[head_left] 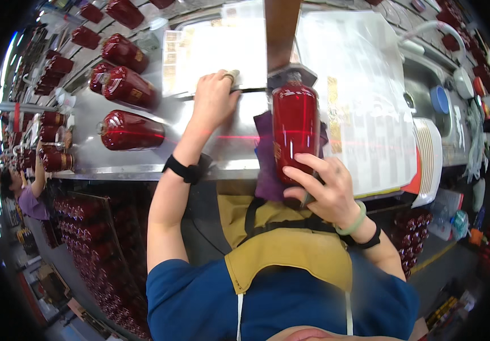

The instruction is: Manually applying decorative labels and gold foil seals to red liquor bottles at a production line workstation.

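Stainless steel forms the table [143, 162], seen from above. At its near edge a dark red glossy bottle [295, 133] lies lengthwise on a purple cloth [265, 162], its neck pointing away under a dark clamp-like fixture [290, 73]. The right hand [324, 190] is laid over the bottle's base end, fingers curled against the glass, with a thin dark tool seemingly held in the same grip; a pale green bangle and a black band are worn at that wrist. The left hand [214, 99] is stretched farther out, its fingers closed down on the near edge of a flat pale sheet [216, 54]; a black wristband [182, 169] is seen on that arm. To the right of the bottle a large stack of white printed sheets [364, 102] is spread, and beyond it a stack of white plates [429, 159]. To the left, further dark red bottles [131, 131] lie on their sides across the table. At far left another person in purple [29, 196] is partly visible.
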The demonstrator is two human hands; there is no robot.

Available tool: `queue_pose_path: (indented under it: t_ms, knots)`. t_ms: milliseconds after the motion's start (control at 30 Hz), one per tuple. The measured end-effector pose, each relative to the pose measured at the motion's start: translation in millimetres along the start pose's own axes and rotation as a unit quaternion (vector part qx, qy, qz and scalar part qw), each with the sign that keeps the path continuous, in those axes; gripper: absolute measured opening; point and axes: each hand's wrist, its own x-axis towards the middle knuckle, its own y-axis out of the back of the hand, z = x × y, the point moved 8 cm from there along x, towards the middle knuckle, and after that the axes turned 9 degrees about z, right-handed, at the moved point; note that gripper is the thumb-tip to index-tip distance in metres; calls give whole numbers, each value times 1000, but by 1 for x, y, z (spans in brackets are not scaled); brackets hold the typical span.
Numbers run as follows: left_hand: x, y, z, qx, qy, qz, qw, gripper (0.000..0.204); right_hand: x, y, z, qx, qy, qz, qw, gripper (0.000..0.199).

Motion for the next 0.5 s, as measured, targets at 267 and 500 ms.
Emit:
queue_pose_path:
  t_ms: [267,500]
  knots:
    - [-5,9,-1,-47,-3,36,998,28,-6,-9,9,-40,30,38,998,36]
    - [-10,49,13,-88,93,140,982,30,0,20,27,63,-71,110,989,39]
